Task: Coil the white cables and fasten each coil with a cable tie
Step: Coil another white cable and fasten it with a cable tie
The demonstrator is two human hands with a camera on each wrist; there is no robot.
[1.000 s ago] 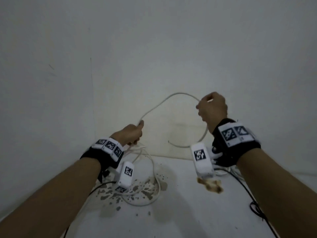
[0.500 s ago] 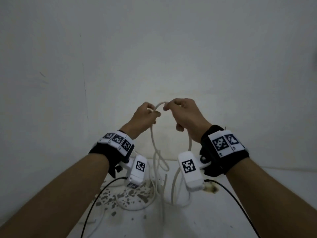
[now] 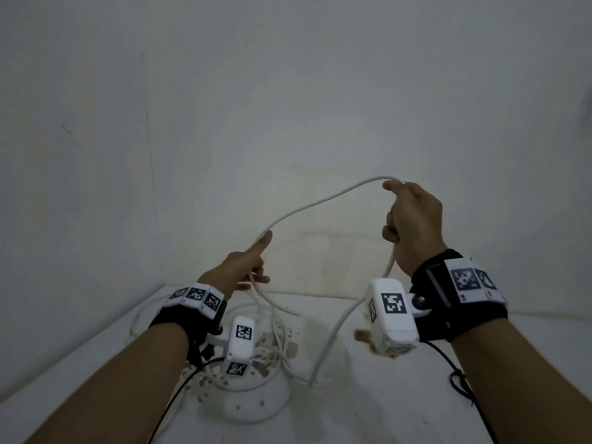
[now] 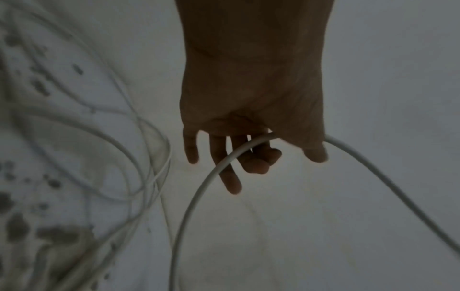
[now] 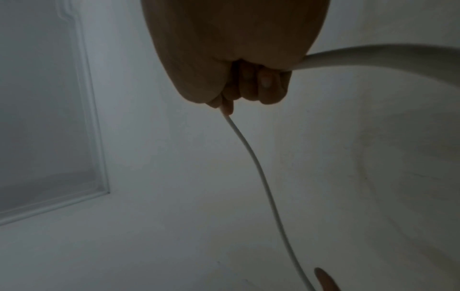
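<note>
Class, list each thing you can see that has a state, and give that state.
white cable, lifted, strung between both hands, not tied.
right hand, raised, fingers curled round the white cable.
left hand, lower, fingers loose, white cable running between thumb and fingers.
loose cables, lying in untied loops on the table.
table, stained.

Your left hand (image 3: 238, 270) sits at centre frame, your right hand (image 3: 413, 225) higher, to its right; the cable (image 3: 320, 201) arcs between them. At lower centre, loose cable loops (image 3: 275, 344) lie on the table (image 3: 416, 405), before the wall (image 3: 288, 91).
</note>
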